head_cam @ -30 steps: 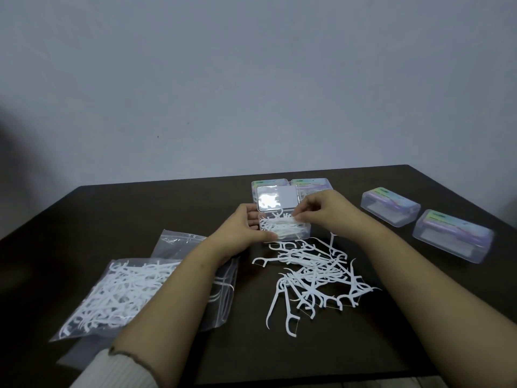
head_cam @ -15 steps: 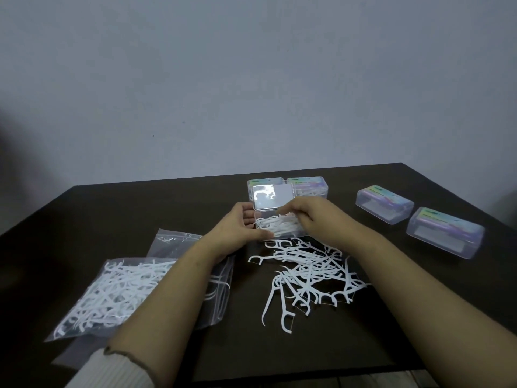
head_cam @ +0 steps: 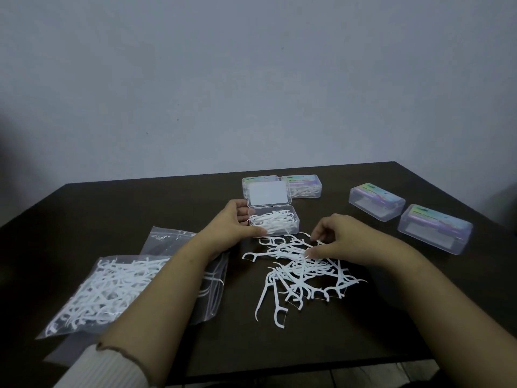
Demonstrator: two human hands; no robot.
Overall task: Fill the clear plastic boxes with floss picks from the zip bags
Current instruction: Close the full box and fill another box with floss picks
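Note:
An open clear box (head_cam: 291, 224) with its lid up holds white floss picks at the table's middle. My left hand (head_cam: 233, 225) grips its left side, thumb along the front wall. A loose pile of floss picks (head_cam: 302, 271) lies in front of the box. My right hand (head_cam: 340, 239) is over the pile's far edge, fingers curled and pinching picks. A zip bag (head_cam: 109, 287) full of picks lies at the left, partly under my left forearm.
A flat zip bag (head_cam: 173, 242) with few picks lies under the full one. Two closed boxes (head_cam: 302, 186) stand behind the open box. Two more closed boxes (head_cam: 376, 201) (head_cam: 435, 232) sit at the right. The dark table (head_cam: 112, 208) ends near my elbows.
My right hand has left the open box and come down to the loose pile. My left hand has stayed on the box.

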